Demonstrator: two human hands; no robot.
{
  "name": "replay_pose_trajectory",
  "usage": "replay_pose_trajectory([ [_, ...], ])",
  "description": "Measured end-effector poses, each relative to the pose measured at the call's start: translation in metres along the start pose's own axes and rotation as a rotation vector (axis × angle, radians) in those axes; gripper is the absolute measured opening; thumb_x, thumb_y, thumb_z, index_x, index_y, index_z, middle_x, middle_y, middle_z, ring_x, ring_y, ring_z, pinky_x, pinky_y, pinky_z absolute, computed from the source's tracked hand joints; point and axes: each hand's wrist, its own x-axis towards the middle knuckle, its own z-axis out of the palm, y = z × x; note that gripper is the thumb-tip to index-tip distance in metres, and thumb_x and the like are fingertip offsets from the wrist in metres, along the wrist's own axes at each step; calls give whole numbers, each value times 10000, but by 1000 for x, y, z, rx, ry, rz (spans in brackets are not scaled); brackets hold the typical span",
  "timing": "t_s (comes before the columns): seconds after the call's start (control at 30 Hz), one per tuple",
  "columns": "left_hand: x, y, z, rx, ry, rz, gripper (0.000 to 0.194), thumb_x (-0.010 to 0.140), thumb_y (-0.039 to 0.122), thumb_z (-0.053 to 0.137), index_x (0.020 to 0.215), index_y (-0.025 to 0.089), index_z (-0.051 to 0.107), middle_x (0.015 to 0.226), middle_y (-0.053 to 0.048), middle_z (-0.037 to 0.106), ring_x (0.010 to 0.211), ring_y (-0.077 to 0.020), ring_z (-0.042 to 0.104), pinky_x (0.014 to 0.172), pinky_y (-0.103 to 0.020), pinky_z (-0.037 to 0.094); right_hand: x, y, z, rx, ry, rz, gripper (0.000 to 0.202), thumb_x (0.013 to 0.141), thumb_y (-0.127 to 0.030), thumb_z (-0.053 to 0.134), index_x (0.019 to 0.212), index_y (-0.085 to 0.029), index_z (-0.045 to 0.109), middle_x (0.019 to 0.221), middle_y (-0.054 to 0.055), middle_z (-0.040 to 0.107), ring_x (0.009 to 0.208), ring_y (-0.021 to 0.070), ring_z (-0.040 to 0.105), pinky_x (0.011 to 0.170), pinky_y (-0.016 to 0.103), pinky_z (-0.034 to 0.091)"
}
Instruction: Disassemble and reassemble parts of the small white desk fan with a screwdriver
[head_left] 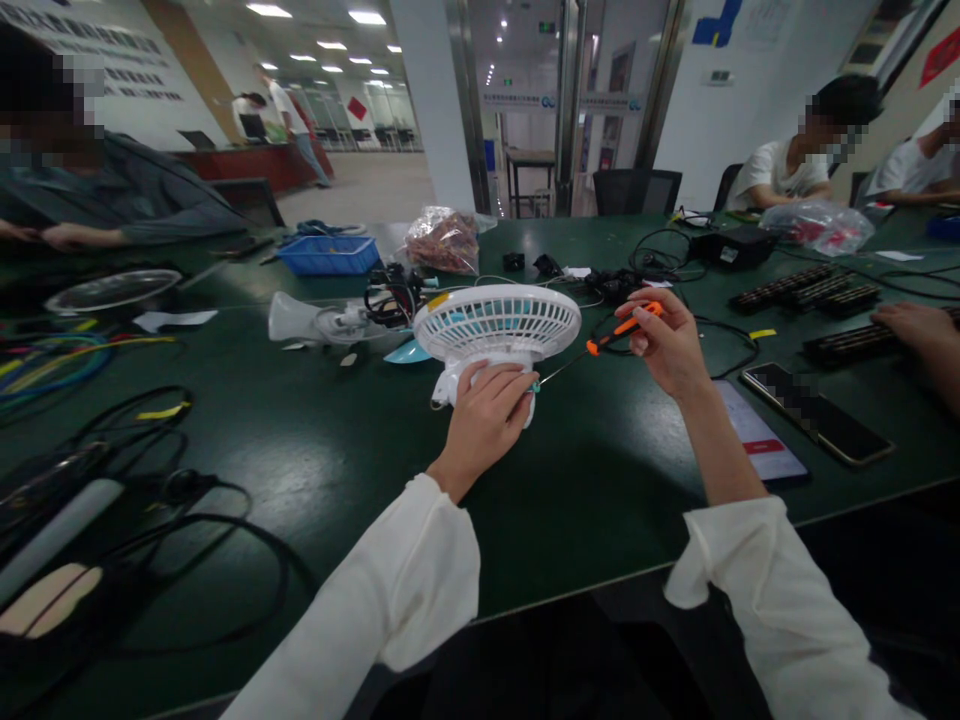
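A small white fan (499, 318) with a round slatted guard and pale blue blades lies face up on the dark green table (577, 510). My left hand (487, 410) is wrapped round the white housing below the guard, on the near side. In my right hand (667, 340), the fingers are closed on the orange and black handle of a screwdriver (626, 325). Its thin shaft slants down to the left, and the tip is at a small teal part (535, 387) beside my left fingertips. Whether the tip touches that part cannot be made out.
Behind the fan are a blue tray (328, 255), a clear bag (442, 240) and black parts. A white fan base (319, 322) lies left of it. Cables (225, 560) cover the left side. Phones (817, 412) lie at right, near another person's hand (922, 335). People sit around the table.
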Motion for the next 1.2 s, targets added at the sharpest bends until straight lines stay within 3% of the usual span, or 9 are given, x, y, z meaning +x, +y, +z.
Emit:
replay_pose_trajectory([
  [0.23,0,1,-1,-3,-8,4,278,902,197,495,1153,226,610,1116,-46,697,1083,-205,612,1055,-466,341,-1,-3,0,38,-44,34,215,744,-363,683,931,-259,670,905,-17,690,487,39,469,473,171,471],
  [0.47,0,1,-2,3,-3,17,270,904,192,493,1146,211,611,1111,-49,696,1084,-199,608,1056,-452,340,-3,-1,0,107,-49,59,167,784,-387,649,795,-223,673,861,-13,676,452,22,423,426,150,426],
  [0.67,0,1,-4,11,-20,17,271,914,199,474,1151,212,606,1122,-50,690,1095,-201,600,1056,-447,335,-2,5,7,31,-46,78,415,807,-548,597,607,-185,620,779,20,641,583,79,542,440,168,437],
  [0.87,0,1,-3,5,-24,5,272,910,199,485,1151,210,610,1126,-47,689,1095,-198,601,1063,-447,328,-2,5,10,-37,-48,75,502,827,-657,491,726,-195,659,783,29,653,553,85,524,439,192,432],
  [0.93,0,1,-3,4,-24,0,269,913,201,482,1149,210,610,1126,-44,690,1099,-194,600,1068,-442,322,-1,5,8,-96,-47,68,534,829,-671,470,753,-184,677,694,21,625,494,78,493,409,194,399],
  [1.1,1,1,-3,10,-25,5,272,913,200,479,1150,211,612,1134,-44,688,1101,-191,602,1069,-433,323,-1,5,1,-214,-42,77,486,838,-600,514,719,-164,693,449,-45,397,344,51,352,328,196,210],
  [1.2,1,1,-4,13,-30,7,276,910,200,483,1153,214,612,1128,-41,692,1093,-191,604,1064,-432,328,-2,6,0,-209,-14,56,400,810,-525,586,663,-163,674,464,-39,428,347,49,365,328,195,198],
])
